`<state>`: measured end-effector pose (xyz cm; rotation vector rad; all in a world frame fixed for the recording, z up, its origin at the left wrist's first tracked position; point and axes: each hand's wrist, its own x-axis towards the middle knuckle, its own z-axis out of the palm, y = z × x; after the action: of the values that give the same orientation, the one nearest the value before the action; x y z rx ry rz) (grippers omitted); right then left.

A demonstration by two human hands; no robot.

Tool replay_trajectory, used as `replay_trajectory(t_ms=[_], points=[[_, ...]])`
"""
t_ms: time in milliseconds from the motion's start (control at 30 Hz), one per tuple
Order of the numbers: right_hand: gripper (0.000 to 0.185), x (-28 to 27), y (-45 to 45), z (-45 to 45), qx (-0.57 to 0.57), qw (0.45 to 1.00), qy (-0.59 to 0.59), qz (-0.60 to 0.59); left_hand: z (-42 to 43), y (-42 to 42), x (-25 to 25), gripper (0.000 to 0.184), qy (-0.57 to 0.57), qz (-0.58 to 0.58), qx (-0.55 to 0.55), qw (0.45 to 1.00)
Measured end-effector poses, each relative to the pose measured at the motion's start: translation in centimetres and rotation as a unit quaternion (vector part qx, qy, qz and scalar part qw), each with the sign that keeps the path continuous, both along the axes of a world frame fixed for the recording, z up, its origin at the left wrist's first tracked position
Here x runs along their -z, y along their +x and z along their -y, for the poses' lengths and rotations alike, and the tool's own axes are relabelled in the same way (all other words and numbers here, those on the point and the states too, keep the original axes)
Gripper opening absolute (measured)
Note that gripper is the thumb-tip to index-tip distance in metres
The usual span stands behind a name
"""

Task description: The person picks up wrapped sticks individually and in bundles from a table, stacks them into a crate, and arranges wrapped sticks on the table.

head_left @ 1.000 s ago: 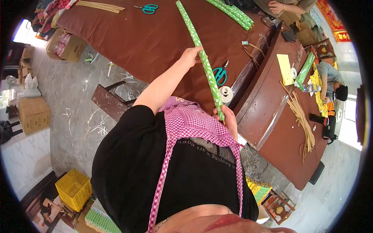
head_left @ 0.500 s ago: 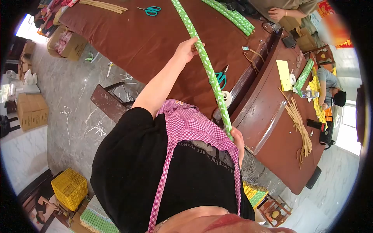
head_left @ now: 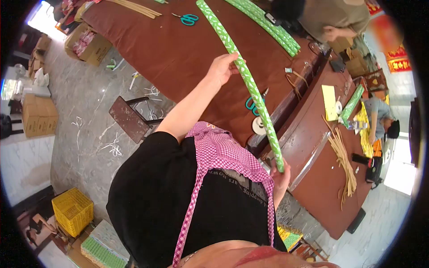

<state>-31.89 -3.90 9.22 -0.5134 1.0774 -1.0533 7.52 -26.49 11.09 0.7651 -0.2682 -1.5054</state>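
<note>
Green roll: left hand pinches its far half, right hand its near end; light grips should avoid dents.

The left-hand grip and right-hand grip hold a long green-and-white patterned cylinder diagonally, partly over the brown-covered desk.

Shows white flecks on the long green tube, magenta-and-white checks on the cloth apron, teal on looped scissor handles.
</note>
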Motion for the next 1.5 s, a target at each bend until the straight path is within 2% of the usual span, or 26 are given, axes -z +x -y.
replay_trajectory(t_ms=[33,100,200,367,433,500,567,600,700,733,833,867,1167,1500], points=[[0.056,0.5,-0.4,0.0,0.084,0.995,0.019,0.053,-0.3,0.2,-0.5,0.014,-0.008,-0.006,-0.015,1.0],[0.057,2.0,-1.1,0.2,0.143,0.978,-0.011,0.154,-0.9,-0.1,-0.9,0.016,-0.033,-0.02,-0.03,0.999],[0.067,1.5,1.7,1.6,0.145,0.969,-0.137,0.148,-1.4,-0.8,-1.3,0.016,-0.05,-0.053,-0.038,0.997],[0.069,-0.6,7.7,5.3,0.048,0.974,-0.172,0.14,-3.5,-2.9,-3.4,0.021,-0.038,-0.051,-0.025,0.998],[0.073,-0.6,9.4,6.7,0.002,0.99,-0.125,0.066,-4.4,-3.9,-3.6,0.017,-0.032,-0.057,-0.015,0.998],[0.07,-1.2,11.0,8.0,-0.005,0.99,-0.123,0.075,-5.4,-4.9,-3.8,0.02,-0.033,-0.053,-0.008,0.998],[0.062,-1.6,12.4,9.0,0.073,0.984,-0.092,0.136,-5.9,-5.5,-3.8,0.02,-0.032,-0.069,0.002,0.997],[0.051,-2.7,13.4,9.2,0.107,0.982,-0.084,0.132,-6.3,-5.7,-3.8,0.02,-0.032,-0.065,0.006,0.997],[0.045,-2.4,13.2,10.3,0.152,0.979,-0.032,0.135,-6.9,-6.3,-3.8,0.02,-0.027,-0.042,0.02,0.999],[0.039,-2.4,13.3,10.3,0.149,0.979,-0.039,0.13,-7.1,-6.5,-3.8,0.017,-0.031,-0.034,0.005,0.999],[0.036,-2.6,13.3,10.2,0.153,0.98,-0.046,0.118,-7.3,-5.9,-4.6,0.017,-0.021,-0.021,0.0,1.0],[0.033,-2.4,12.8,10.1,0.145,0.975,-0.051,0.161,-7.6,-6.1,-5.0,0.015,-0.011,-0.017,-0.001,1.0],[0.033,-1.4,10.8,8.8,0.186,0.966,-0.035,0.178,-6.0,-3.6,-3.9,0.016,-0.036,0.012,-0.077,0.996],[0.031,-1.7,8.6,7.6,0.219,0.966,-0.035,0.13,-4.9,1.2,-4.0,0.013,-0.065,0.003,-0.152,0.986]])
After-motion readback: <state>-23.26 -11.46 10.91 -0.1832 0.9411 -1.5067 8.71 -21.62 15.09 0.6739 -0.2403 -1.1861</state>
